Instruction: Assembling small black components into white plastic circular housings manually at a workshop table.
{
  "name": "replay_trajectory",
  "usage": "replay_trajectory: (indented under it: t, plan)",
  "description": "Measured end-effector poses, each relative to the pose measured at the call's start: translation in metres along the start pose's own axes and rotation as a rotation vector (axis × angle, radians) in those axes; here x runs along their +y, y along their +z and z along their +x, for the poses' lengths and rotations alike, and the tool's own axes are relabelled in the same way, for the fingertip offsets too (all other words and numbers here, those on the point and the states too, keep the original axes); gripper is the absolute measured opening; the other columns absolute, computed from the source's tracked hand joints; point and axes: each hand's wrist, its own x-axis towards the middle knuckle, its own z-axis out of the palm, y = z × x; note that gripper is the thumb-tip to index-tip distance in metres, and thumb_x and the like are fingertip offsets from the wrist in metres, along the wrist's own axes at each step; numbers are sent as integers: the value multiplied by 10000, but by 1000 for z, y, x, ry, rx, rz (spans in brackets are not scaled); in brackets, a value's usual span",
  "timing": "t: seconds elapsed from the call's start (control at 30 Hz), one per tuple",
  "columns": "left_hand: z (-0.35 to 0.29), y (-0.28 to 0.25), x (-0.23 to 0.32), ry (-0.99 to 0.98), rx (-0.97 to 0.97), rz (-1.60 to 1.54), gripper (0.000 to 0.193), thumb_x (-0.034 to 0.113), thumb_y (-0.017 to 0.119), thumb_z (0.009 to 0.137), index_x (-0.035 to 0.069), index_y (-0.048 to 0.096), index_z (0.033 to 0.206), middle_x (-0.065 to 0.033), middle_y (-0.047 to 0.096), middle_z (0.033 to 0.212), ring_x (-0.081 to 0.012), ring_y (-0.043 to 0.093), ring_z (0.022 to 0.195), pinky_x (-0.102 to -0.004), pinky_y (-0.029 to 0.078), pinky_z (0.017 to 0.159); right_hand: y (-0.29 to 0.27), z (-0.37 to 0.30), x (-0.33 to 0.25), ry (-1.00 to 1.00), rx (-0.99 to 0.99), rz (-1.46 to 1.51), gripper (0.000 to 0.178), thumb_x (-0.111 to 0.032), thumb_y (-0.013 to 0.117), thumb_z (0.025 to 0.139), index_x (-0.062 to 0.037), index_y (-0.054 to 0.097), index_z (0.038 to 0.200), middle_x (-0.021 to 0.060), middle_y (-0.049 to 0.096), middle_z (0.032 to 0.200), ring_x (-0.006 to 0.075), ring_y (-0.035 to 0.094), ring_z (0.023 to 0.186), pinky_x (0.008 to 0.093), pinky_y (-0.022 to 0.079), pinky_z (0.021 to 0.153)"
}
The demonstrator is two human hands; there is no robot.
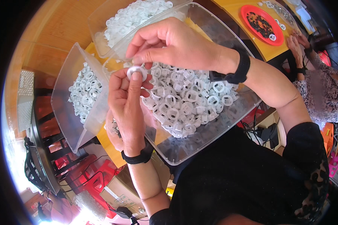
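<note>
Pinching a small white ring [136, 71] between thumb and fingers, the left hand [127, 107] is holding it up.

At one o'clock the right hand [172, 44] is closing its fingertips on the ring's top edge, over the clear bin [199, 144] of white rings, its near rim lying at six o'clock; another clear bin [65, 112] is crowding in at nine.

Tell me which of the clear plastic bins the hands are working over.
The near clear bin under both hands, tilted toward the person; the other two, left and behind, sit beyond the hands.
</note>
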Motion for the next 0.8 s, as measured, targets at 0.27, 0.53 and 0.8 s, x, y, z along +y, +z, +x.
replay_trajectory:
  t: [0.27,0.53,0.8]
  plan:
    - [-2,-2,-1,-30,34,-31,170,123,626,895,9,551,996,-66,635,899,-127,596,754,-244,461,700,-21,-4,65,134,-109,-1037,144,-106,678,790,-10,654,895,154,662,784,307,655,733,389,499,649]
    - [1,0,2,7,79,-87,145,129,526,914,-6,560,953,-71,581,901,-128,563,743,-247,453,705,-22,-7,83,156,-156,-1153,91,-91,675,725,-27,626,767,148,635,711,350,632,712,427,483,645]
    - [1,-8,-2,17,10,-102,217,229,481,937,26,558,920,-33,528,750,-103,489,659,-230,394,629,-17,8,35,-36,-113,-758,143,-121,686,775,-29,630,870,104,657,797,266,645,749,350,496,650]
